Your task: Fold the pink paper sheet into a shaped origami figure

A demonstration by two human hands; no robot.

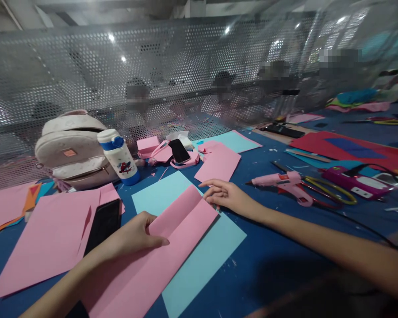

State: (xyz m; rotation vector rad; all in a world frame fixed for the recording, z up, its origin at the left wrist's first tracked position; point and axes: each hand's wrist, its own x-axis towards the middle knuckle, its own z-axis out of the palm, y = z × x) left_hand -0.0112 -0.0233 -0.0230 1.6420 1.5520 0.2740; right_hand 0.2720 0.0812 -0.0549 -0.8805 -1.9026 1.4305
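My left hand (pixel 142 238) grips a pink sheet of paper (pixel 182 247) by its left edge, thumb on top and fingers underneath. A lengthwise crease runs along this sheet, and it is tilted over a light blue sheet (pixel 199 282) that lies on the table. Just past the far corner of the pink paper is my right hand (pixel 230 201), its fingers curled and the index finger reaching furthest. Something small may be under those fingers, but I cannot make it out. A dark phone (pixel 104 223) lies left of my left hand, on more pink paper (pixel 53 234).
A pink glue gun (pixel 285 181) with yellow-handled scissors (pixel 334 190) and a purple power strip (pixel 354 181) sit at right. A white backpack (pixel 73 150) and a bottle (pixel 119 159) stand at back left. Behind the blue table (pixel 268 247) rises a perforated metal screen (pixel 185 57).
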